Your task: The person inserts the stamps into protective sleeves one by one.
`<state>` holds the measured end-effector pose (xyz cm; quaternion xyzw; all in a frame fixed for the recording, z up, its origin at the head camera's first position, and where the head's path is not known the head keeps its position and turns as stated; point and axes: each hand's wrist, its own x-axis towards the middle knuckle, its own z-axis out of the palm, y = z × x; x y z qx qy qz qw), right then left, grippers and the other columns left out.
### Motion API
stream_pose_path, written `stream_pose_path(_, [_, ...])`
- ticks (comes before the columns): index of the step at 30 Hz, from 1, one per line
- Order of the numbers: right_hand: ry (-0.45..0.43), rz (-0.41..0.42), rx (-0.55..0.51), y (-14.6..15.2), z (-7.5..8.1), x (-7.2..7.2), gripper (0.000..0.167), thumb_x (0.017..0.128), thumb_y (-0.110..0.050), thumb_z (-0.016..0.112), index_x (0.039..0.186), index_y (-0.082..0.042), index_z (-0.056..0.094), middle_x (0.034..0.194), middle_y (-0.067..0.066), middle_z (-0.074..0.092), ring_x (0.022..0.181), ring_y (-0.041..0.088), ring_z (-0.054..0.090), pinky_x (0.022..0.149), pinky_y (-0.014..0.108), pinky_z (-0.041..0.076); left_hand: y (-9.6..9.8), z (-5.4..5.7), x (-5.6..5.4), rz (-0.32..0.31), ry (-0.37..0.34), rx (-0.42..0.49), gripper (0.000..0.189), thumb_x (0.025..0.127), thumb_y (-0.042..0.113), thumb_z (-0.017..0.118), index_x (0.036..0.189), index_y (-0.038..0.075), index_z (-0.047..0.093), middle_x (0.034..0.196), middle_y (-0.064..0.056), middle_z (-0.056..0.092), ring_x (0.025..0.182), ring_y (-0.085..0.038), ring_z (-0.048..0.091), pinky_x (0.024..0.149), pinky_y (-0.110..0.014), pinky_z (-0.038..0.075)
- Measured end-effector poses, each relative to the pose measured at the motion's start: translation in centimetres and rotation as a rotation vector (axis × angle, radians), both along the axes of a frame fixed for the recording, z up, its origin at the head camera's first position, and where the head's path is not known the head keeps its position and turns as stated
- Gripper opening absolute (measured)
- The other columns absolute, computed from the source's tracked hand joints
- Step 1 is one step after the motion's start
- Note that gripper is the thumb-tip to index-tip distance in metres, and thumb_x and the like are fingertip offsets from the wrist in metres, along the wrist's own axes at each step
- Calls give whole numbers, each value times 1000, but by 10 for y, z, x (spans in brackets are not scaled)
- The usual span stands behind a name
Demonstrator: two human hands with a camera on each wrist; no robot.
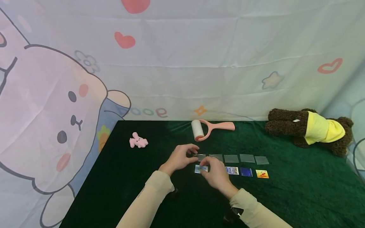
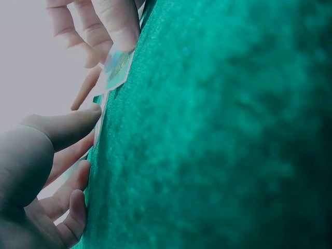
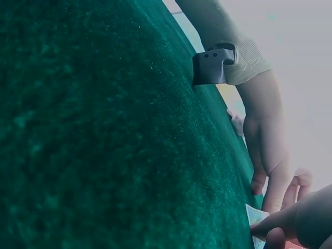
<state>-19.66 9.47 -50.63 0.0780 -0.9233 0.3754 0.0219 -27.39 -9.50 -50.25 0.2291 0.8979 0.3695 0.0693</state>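
Observation:
My right hand (image 1: 217,174) pinches a small picture card (image 1: 201,169), the leftmost of a row, with thumb and fingers at its right side. In the left wrist view that card (image 2: 118,72) looks slightly tilted off the green cloth. Just above it, my left hand (image 1: 180,157) spreads thumb and index finger around the left end of a clear card sleeve (image 1: 201,157). Its thumb seems to touch the sleeve's edge. To the right lie more cards: a white-and-blue one (image 1: 232,170), a dark blue one (image 1: 246,172) and a yellow one (image 1: 262,174).
More clear sleeves (image 1: 231,158) form a row above the cards. Behind them lies a pink-handled lint roller (image 1: 218,126). A small pink plush toy (image 1: 138,140) is at the left; a brown teddy bear in yellow (image 1: 320,129) lies at the far right. A printed curtain (image 1: 185,79) hangs behind.

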Motion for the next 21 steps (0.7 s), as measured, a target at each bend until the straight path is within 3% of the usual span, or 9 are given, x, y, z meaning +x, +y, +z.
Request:
stream_pose_path(8, [-13,23,20,1,3,-1,18,87,-7,84,92,-19,71,99,0,69,94,20,64,87,47,54,0,0,-1,-1,4,-2,39,95,20,81,132,17,70,116,3,74,110,-20,64,96,-43,54])
stream_pose_path(15, [-50,76,39,2,5,-1,16,90,-7,81,86,-20,72,94,-3,67,83,15,57,73,36,50,0,-3,-2,0,7,3,37,94,20,82,129,18,71,114,6,73,106,-16,63,92,-40,54])
stream_pose_path(21, [-65,134,15,5,12,-2,14,91,-6,79,87,-18,74,95,-3,67,82,14,58,72,34,51,1,-4,-3,4,17,8,37,92,18,82,128,18,73,113,6,73,103,-14,62,91,-37,54])
